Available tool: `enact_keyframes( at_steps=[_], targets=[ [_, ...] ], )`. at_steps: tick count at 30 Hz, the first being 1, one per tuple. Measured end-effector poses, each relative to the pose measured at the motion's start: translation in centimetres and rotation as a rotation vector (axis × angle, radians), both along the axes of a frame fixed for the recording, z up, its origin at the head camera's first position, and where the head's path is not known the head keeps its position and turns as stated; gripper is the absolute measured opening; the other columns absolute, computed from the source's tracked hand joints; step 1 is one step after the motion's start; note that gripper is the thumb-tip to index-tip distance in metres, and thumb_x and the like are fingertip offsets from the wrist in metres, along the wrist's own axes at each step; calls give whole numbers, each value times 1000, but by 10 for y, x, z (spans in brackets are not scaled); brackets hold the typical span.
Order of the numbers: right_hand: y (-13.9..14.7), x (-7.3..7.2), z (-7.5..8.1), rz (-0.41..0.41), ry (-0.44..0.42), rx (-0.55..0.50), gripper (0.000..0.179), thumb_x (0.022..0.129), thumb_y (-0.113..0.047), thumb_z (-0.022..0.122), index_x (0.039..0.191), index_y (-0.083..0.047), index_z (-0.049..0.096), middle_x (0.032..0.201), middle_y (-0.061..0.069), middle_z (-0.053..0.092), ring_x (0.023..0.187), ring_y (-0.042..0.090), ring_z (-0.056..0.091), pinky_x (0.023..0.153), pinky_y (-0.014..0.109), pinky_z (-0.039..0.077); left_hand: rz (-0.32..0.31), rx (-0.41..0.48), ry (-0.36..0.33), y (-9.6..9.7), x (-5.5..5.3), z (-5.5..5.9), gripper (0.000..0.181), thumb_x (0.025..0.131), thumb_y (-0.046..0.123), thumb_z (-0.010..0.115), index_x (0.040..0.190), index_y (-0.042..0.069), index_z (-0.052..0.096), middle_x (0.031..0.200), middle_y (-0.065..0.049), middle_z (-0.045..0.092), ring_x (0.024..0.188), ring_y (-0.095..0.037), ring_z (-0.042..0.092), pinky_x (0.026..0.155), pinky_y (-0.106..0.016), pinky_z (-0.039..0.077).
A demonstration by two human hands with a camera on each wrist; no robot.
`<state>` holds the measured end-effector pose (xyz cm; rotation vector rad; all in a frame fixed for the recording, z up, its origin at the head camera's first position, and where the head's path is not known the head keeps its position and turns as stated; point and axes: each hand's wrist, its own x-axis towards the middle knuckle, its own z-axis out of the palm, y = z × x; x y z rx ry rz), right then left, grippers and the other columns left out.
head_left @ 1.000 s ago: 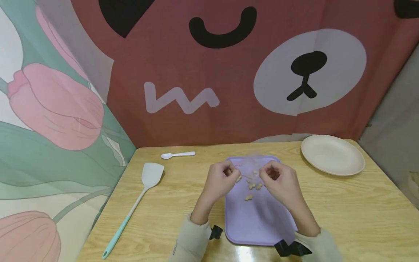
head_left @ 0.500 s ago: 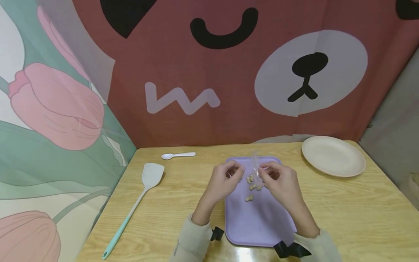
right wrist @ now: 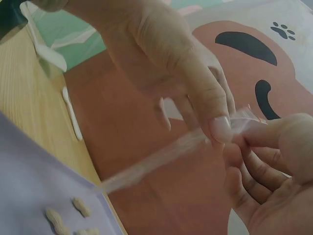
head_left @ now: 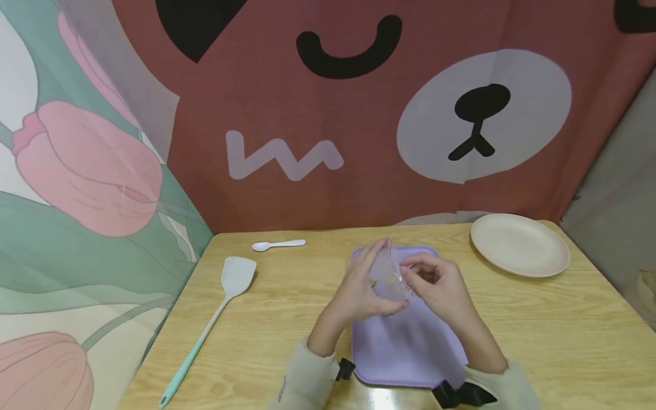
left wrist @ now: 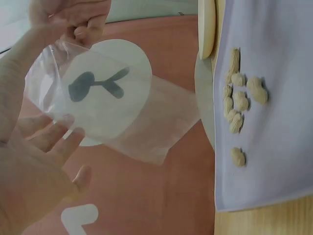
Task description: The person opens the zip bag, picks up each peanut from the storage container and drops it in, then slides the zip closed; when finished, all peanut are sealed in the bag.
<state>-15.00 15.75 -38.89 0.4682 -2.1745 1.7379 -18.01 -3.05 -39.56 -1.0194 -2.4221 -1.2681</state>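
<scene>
Bag [left wrist: 166,115], clear and thin, now hangs above the purple tray [head_left: 405,347], its edge clamped in the right hand's pinch. From my end, the left hand [head_left: 356,290] has just uncurled, its grip apart beside the bag (contact, I can't tell), so the right hand [head_left: 443,279] seems to carry it. Peanuts [left wrist: 257,89] lie on the tray.

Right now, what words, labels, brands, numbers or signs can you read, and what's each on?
Readable words or numbers: none.
Left sleeve: small dark lettering, too small and blurred to read.
Printed backdrop: paw-print sign, no letters; pale zigzag, not clearly a letter.
</scene>
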Motion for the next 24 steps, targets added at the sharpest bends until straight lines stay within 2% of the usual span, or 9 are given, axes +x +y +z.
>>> enact_keyframes(
  at_steps=[6, 11, 17, 21, 24],
  targets=[
    [1, 1, 2, -88, -13, 55, 6, 91, -3, 70, 96, -2, 72, 71, 7, 66, 58, 13, 58, 52, 25, 47, 87, 21, 143, -2, 2, 3, 85, 64, 30, 91, 139, 13, 56, 132, 0, 58, 122, -13, 50, 89, -42, 30],
    [1, 0, 3, -78, -34, 49, 9, 88, -1, 71, 97, 0, 71, 72, 7, 66, 58, 13, 58, 52, 25, 48, 108, -21, 211, -2, 2, 4, 82, 65, 31, 90, 137, 13, 56, 121, -3, 59, 115, -14, 52, 93, -44, 31],
    [-1, 1, 1, -56, -44, 10, 10, 87, 0, 72, 97, 3, 70, 72, 7, 65, 58, 13, 59, 53, 25, 49, 100, -25, 258, -2, 2, 2, 78, 65, 29, 89, 132, 5, 57, 126, -5, 63, 117, -16, 57, 102, -44, 34],
    [-1, 0, 1, -63, -46, 4, 9, 87, 2, 71, 96, 4, 70, 70, 7, 64, 56, 12, 58, 50, 24, 47, 104, 9, 299, -3, 1, 1, 69, 66, 24, 88, 125, 2, 62, 117, -6, 67, 109, -16, 60, 99, -42, 37],
    [0, -1, 2, -42, -88, -25, 10, 89, 0, 70, 97, 6, 68, 71, 7, 63, 55, 11, 57, 48, 24, 45, 114, -2, 314, -2, 0, 0, 71, 66, 25, 87, 128, 3, 61, 116, -5, 66, 108, -15, 60, 96, -41, 38]
  ],
)
